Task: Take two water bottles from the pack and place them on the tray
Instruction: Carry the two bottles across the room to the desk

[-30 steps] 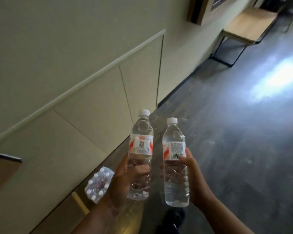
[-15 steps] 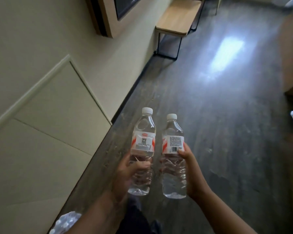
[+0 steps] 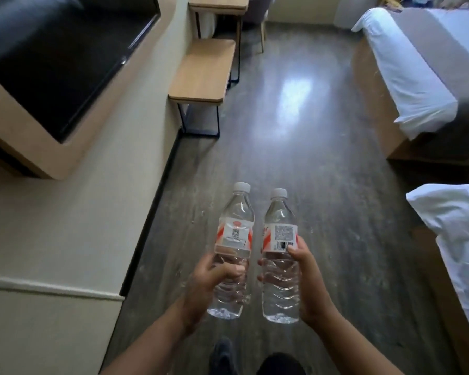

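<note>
I hold two clear water bottles with white caps and red-and-white labels upright in front of me, above the floor. My left hand grips the lower body of the left bottle. My right hand is wrapped around the right bottle, thumb on its barcode label. The two bottles stand side by side, a small gap between them. Neither the pack nor a tray is in view.
A dark wood-look floor runs ahead. On the left wall hangs a black screen in a wooden frame; beyond it stands a low wooden bench and a desk. Two white-sheeted beds line the right side.
The view has swung right, from the wall to down the room. The pack of bottles on the floor has left the view. Both hands still hold their bottles the same way.
</note>
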Available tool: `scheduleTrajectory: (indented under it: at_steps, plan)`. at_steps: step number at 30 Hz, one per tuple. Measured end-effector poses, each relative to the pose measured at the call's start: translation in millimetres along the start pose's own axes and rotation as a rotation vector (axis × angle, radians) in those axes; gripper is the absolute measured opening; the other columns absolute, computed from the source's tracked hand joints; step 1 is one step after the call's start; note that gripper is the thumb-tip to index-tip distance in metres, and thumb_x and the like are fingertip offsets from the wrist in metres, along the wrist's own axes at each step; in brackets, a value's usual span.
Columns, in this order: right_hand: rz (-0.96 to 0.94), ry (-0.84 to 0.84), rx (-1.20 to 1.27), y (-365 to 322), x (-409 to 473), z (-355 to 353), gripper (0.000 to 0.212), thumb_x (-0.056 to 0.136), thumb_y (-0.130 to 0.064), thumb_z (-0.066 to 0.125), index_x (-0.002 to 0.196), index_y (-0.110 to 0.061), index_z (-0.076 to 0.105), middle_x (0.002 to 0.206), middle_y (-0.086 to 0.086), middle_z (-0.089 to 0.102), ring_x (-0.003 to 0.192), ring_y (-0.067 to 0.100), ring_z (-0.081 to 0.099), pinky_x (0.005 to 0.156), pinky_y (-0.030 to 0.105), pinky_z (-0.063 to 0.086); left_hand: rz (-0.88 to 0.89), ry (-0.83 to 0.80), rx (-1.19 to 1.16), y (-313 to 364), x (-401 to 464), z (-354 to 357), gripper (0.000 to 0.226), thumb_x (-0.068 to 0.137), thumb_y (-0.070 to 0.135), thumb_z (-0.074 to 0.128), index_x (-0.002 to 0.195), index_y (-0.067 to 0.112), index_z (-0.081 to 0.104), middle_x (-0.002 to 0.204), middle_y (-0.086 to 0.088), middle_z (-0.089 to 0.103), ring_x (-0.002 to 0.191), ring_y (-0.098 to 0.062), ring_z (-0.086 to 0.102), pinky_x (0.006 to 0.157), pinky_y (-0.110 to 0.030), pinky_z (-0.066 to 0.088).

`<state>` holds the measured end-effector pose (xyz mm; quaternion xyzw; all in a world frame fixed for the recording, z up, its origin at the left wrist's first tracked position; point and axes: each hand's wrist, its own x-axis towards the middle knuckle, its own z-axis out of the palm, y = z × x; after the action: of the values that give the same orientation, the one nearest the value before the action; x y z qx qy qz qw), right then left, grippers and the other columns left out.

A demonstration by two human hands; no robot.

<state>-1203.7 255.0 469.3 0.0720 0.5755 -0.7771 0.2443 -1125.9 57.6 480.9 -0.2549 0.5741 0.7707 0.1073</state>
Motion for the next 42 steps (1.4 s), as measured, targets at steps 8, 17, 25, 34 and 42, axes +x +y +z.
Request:
scheduleTrajectory:
  at_steps: [8,17,25,34,42]
  plan:
    - [-0.048,0.007,0.137,-111,180,-30,0.051,0.091,-0.026,0.053,0.137,-0.004,0.058,0.121,0.032,0.069,0.096,0.041,0.071,0.078,0.054,0.06,0.028,-0.057,-0.047,112,187,54,0.054,0.069,0.028,0.084,0.123,0.024,0.079,0.124,-0.026,0.08,0.111,-0.048,0.078,0.094,-0.055,0.064]
    - [-0.031,-0.085,0.163,-223,389,-86,0.047,0.093,-0.027,0.052,0.136,-0.008,0.06,0.11,0.02,0.073,0.093,0.036,0.071,0.069,0.047,0.063,-0.001,-0.041,-0.127,205,380,129,0.055,0.075,0.025,0.083,0.129,0.013,0.076,0.121,-0.028,0.079,0.107,-0.046,0.077,0.093,-0.056,0.062]
    - [-0.005,-0.099,0.141,-307,549,-102,0.052,0.092,-0.028,0.054,0.14,-0.006,0.056,0.114,0.023,0.068,0.095,0.041,0.066,0.072,0.049,0.061,0.038,-0.039,-0.105,297,536,170,0.059,0.076,0.026,0.082,0.132,0.012,0.073,0.13,-0.032,0.075,0.122,-0.057,0.07,0.108,-0.068,0.055]
    - [0.013,-0.055,0.163,-380,771,-91,0.056,0.091,-0.028,0.058,0.141,-0.004,0.054,0.111,0.024,0.066,0.091,0.039,0.066,0.07,0.048,0.062,0.038,-0.037,-0.092,410,750,164,0.059,0.072,0.028,0.084,0.129,0.014,0.076,0.122,-0.022,0.08,0.117,-0.049,0.073,0.106,-0.063,0.054]
    - [-0.014,-0.028,0.184,-472,942,-79,0.054,0.093,-0.026,0.052,0.141,-0.002,0.053,0.103,0.02,0.067,0.085,0.035,0.066,0.069,0.048,0.06,0.033,-0.075,-0.09,528,921,172,0.058,0.074,0.026,0.082,0.132,0.02,0.076,0.128,-0.02,0.08,0.119,-0.045,0.075,0.107,-0.061,0.057]
